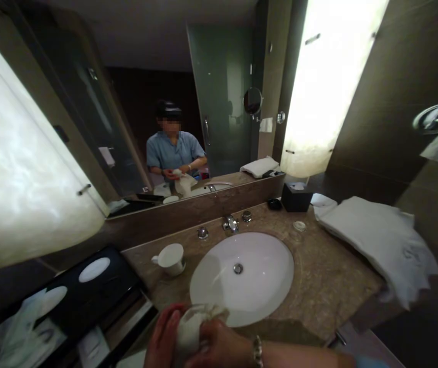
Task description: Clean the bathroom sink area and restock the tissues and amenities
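White cloth, where's it at?

Bunched btwn both hands, low at near edge of bench, just by rim of white oval basin. Can't tell if it touches the rim.

Fingers?

Closed on it, both hands. R hand wraps over the top, fingers curled round the cloth. L hand is on the other side, fingers pressed against it.

Anything on R wrist?

Metal bracelet.

What's nearby on bench?

White cup left of basin, handle pointing left. Chrome faucet behind basin. Small round glass dish to its right, black tissue box further back. Folded white towels at far right, corner drooping past bench edge.

And the wall?

Big mirror behind bench. Shows person in blue shirt w/ both hands on the cloth, frosted glass door behind them.
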Tool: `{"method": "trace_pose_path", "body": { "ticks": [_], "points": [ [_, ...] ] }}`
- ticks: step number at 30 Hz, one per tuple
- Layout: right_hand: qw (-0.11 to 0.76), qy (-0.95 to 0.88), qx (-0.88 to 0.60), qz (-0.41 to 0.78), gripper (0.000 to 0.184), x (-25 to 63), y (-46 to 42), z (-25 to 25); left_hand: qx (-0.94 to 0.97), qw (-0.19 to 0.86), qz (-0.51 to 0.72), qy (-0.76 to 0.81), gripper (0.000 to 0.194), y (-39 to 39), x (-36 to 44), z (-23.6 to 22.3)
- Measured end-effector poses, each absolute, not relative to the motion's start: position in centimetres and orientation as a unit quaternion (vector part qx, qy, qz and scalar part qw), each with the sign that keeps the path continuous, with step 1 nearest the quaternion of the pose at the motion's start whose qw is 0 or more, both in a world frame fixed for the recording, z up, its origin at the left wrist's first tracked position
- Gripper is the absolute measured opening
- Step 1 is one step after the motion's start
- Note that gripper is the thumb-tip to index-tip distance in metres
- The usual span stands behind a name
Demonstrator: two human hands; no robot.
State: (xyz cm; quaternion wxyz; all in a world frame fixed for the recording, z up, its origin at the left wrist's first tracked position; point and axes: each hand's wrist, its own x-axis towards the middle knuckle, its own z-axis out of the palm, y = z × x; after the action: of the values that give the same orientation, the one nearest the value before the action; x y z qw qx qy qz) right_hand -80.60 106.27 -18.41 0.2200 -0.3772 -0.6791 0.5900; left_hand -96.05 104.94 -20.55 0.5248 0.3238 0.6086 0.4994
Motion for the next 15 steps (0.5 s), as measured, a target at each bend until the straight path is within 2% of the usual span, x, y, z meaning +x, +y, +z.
{"method": "trace_pose_path", "body": {
  "ticks": [1, 3, 6, 9, 11, 13, 15],
  "points": [
    [0.238, -0.579, -0.418, 0.658, 0.030, -80.0, 105.3, -18.2, 0.332, 0.530, 0.502, 0.597, 0.060, 104.5, -95.3, -19.1],
    [0.252, -0.500, -0.456, 0.692, 0.040, -78.7, 103.4, -18.0, 0.344, 0.554, 0.499, 0.571, 0.055, 103.1, -93.9, -16.6],
    [0.232, -0.661, -0.398, 0.592, 0.047, -76.7, 102.1, -18.4, 0.308, 0.632, 0.487, 0.519, 0.048, 101.4, -92.3, -15.0],
    [0.156, -0.827, -0.284, 0.460, 0.029, -75.1, 103.4, -18.4, 0.252, 0.662, 0.492, 0.505, 0.042, 101.8, -91.5, -14.8],
    [0.147, -0.870, -0.251, 0.399, 0.016, -74.5, 105.3, -17.4, 0.235, 0.661, 0.502, 0.506, 0.048, 102.7, -91.0, -14.5],
    [0.205, -0.861, -0.257, 0.388, 0.015, -74.3, 107.3, -15.1, 0.226, 0.658, 0.544, 0.469, 0.061, 103.2, -90.1, -14.0],
    [0.314, -0.812, -0.272, 0.410, 0.023, -74.1, 108.9, -11.7, 0.286, 0.591, 0.602, 0.454, 0.072, 102.2, -88.4, -14.1]
  ]
}}
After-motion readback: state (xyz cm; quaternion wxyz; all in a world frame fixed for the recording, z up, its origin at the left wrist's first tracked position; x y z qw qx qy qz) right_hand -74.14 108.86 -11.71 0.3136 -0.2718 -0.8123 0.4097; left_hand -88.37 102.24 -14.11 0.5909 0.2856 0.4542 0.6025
